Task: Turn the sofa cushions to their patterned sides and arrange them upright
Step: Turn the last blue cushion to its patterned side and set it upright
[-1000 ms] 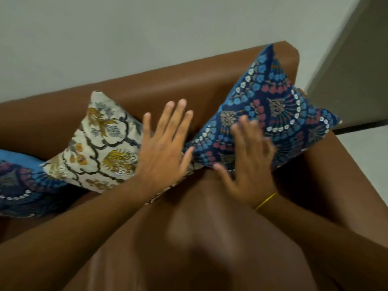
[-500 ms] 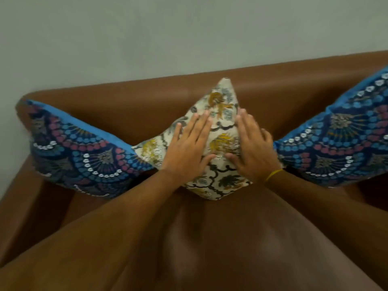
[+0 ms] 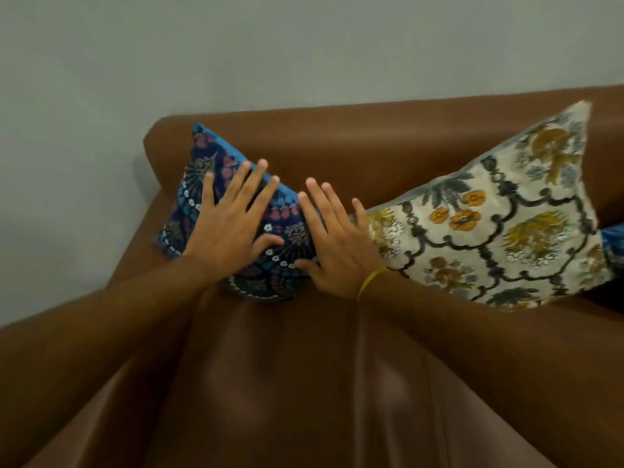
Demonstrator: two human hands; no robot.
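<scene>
Both palms flat and spread: left hand point(image 3: 229, 228) and right hand point(image 3: 337, 244) press the blue cushion point(image 3: 287, 231), gripping nothing. That seats it on its corner, patterned side out, against the sofa back point(image 3: 371, 136).

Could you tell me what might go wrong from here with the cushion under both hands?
The blue patterned cushion stands on one corner against the sofa back, with the left hand and right hand only pressed flat, so it may tip once released. It touches the cream floral cushion, which a push could shift.
</scene>
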